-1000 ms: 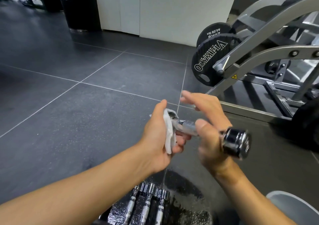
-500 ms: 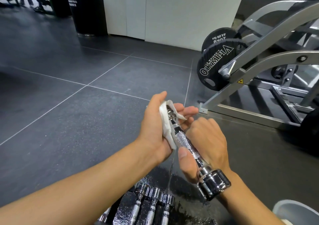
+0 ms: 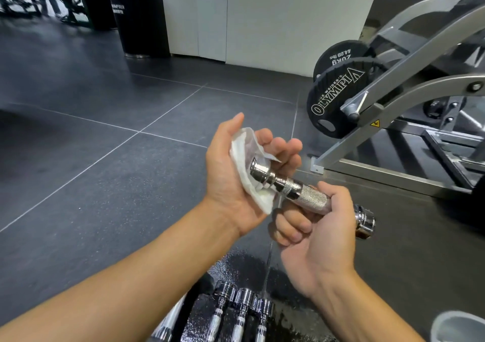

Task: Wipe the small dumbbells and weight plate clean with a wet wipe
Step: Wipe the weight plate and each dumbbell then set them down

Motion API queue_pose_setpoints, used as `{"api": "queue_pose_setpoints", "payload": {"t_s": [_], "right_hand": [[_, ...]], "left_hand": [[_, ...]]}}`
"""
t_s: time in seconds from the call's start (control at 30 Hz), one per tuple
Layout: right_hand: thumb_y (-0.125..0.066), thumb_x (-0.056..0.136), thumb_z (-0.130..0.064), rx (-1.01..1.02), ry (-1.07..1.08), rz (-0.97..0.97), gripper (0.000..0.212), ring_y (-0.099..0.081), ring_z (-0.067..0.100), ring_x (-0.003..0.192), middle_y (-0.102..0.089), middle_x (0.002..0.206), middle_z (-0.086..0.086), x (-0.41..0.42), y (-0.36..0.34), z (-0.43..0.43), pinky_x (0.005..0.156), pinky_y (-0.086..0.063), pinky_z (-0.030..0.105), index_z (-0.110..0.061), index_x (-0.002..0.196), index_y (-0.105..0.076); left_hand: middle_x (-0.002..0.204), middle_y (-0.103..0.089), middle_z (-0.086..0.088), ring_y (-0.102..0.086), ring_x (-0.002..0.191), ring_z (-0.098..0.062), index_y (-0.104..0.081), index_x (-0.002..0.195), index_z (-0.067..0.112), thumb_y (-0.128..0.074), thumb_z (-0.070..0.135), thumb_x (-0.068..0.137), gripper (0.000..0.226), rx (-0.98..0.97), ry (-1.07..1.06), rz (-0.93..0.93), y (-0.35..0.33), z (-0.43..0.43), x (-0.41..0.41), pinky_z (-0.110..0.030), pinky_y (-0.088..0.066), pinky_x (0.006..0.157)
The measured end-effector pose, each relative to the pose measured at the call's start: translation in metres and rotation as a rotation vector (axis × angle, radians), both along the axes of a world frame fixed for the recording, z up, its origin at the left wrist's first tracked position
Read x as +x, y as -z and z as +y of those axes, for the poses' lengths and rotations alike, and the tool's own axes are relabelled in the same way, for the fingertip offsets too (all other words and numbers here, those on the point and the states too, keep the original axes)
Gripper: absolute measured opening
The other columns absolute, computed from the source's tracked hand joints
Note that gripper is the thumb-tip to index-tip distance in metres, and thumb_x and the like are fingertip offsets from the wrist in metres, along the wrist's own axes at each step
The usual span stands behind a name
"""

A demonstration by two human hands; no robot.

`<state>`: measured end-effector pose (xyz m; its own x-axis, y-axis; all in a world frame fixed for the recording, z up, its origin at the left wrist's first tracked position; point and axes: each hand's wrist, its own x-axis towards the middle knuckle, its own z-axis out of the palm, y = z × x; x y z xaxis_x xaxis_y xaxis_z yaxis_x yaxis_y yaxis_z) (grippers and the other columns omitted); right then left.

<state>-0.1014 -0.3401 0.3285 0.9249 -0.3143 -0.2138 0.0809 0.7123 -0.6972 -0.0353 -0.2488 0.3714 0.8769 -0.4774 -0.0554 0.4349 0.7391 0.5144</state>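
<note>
1. The floor (image 3: 105, 158) carries the spare dumbbells (image 3: 241, 313), lying in a row near the person.
2. The held dumbbell (image 3: 301, 194) is in the air, between both hands.
3. The right hand (image 3: 315, 236) grips its knurled handle.
4. The left hand (image 3: 231, 173) cups the wet wipe (image 3: 244, 158) loosely round one chrome head.
5. The step in hand looks like wiping that head. Next the wipe should probably close on the handle and slide along it.

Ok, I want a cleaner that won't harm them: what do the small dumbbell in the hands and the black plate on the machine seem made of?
The small shiny silver dumbbell looks like chrome-plated steel: mirror reflections on its heads, knurling on the grip. The round black weight plate looks matte, probably rubber or coated iron; its ribbed rim and white lettering don't settle which.
</note>
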Motion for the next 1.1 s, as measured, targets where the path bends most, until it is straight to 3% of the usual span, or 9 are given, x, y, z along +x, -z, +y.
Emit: {"api": "queue_pose_setpoints", "payload": {"t_s": [0.27, 0.43, 0.6, 0.67, 0.7, 0.77, 0.93, 1.0, 1.1], "right_hand": [[-0.046, 0.092, -0.033, -0.187, 0.010, 0.117, 0.026, -0.002, 0.013, 0.047, -0.013, 0.045, -0.009, 0.013, -0.007, -0.028, 0.048, -0.003, 0.028, -0.016, 0.073, -0.054], [-0.054, 0.088, -0.032, -0.415, 0.124, 0.048, 0.029, -0.016, 0.012, 0.040, -0.023, 0.052, -0.001, 0.014, 0.000, -0.032, 0.044, -0.013, 0.023, -0.024, 0.063, -0.041], [-0.055, 0.077, -0.039, -0.657, 0.180, 0.010, 0.024, -0.037, 0.012, 0.045, -0.040, 0.059, -0.001, 0.014, 0.006, -0.030, 0.047, -0.029, 0.021, -0.024, 0.059, -0.048], [-0.057, 0.077, -0.037, -0.517, 0.173, 0.025, 0.024, -0.025, 0.014, 0.045, -0.031, 0.057, -0.002, 0.017, 0.004, -0.033, 0.048, -0.019, 0.023, -0.026, 0.064, -0.041], [-0.056, 0.082, -0.034, -0.433, 0.152, 0.027, 0.026, -0.019, 0.014, 0.044, -0.027, 0.054, -0.003, 0.018, 0.003, -0.034, 0.049, -0.013, 0.026, -0.026, 0.066, -0.037], [-0.052, 0.090, -0.028, -0.325, 0.103, 0.050, 0.031, -0.010, 0.012, 0.042, -0.018, 0.049, -0.005, 0.018, -0.001, -0.034, 0.052, -0.006, 0.030, -0.026, 0.067, -0.032], [-0.050, 0.092, -0.026, -0.276, 0.145, 0.074, 0.030, -0.012, 0.011, 0.039, -0.019, 0.050, -0.005, 0.019, -0.009, -0.040, 0.047, -0.008, 0.025, -0.025, 0.068, -0.031], [-0.051, 0.090, -0.026, -0.327, 0.162, 0.065, 0.028, -0.015, 0.011, 0.039, -0.022, 0.052, -0.004, 0.020, -0.010, -0.044, 0.046, -0.013, 0.022, -0.024, 0.069, -0.033], [-0.050, 0.091, -0.023, -0.345, 0.155, 0.063, 0.027, -0.014, 0.011, 0.039, -0.023, 0.052, -0.003, 0.020, -0.010, -0.048, 0.047, -0.012, 0.023, -0.023, 0.068, -0.035]], "left_hand": [[0.109, -0.078, -0.020, -0.075, 0.104, -0.030, -0.071, 0.094, 0.002, -0.045, 0.048, 0.104, 0.053, 0.450, 0.202, -0.252, 0.013, 0.001, 0.011, -0.037, -0.059, 0.094], [0.095, -0.077, -0.008, -0.066, 0.073, -0.021, -0.075, 0.103, -0.003, -0.049, 0.060, 0.101, 0.068, 0.845, 0.133, -0.314, 0.023, -0.005, 0.014, -0.023, -0.053, 0.051], [0.067, -0.061, -0.005, -0.063, 0.075, -0.027, -0.049, 0.072, 0.019, -0.011, 0.078, 0.098, 0.075, 1.335, 0.117, -0.713, 0.030, -0.008, 0.012, -0.040, -0.053, 0.077], [0.093, -0.055, -0.022, -0.054, 0.093, -0.032, -0.049, 0.110, 0.004, 0.007, 0.072, 0.096, 0.089, 1.522, 0.044, -0.969, 0.035, -0.008, 0.013, -0.046, -0.045, 0.090], [0.095, -0.045, -0.005, -0.045, 0.104, -0.029, -0.050, 0.116, 0.028, 0.007, 0.067, 0.094, 0.072, 1.579, -0.029, -1.064, 0.040, -0.008, 0.015, -0.046, -0.039, 0.099], [0.111, -0.036, 0.007, -0.034, 0.110, -0.022, -0.031, 0.102, 0.048, -0.008, 0.053, 0.093, 0.026, 1.550, -0.233, -1.044, 0.041, -0.008, 0.012, -0.040, -0.031, 0.099], [0.064, -0.054, 0.009, -0.049, 0.071, -0.023, -0.049, 0.077, 0.009, -0.032, 0.036, 0.094, 0.037, 1.135, -0.083, -0.911, 0.048, -0.002, 0.022, -0.040, -0.050, 0.078], [0.066, -0.057, 0.010, -0.049, 0.064, -0.010, -0.061, 0.087, 0.016, -0.040, 0.030, 0.092, 0.026, 1.157, -0.004, -0.969, 0.046, 0.005, 0.019, -0.024, -0.044, 0.063], [0.082, -0.069, -0.015, -0.059, 0.074, -0.017, -0.070, 0.099, 0.014, -0.050, 0.023, 0.094, 0.022, 0.994, 0.132, -0.945, 0.041, 0.012, 0.017, -0.030, -0.045, 0.068]]}}
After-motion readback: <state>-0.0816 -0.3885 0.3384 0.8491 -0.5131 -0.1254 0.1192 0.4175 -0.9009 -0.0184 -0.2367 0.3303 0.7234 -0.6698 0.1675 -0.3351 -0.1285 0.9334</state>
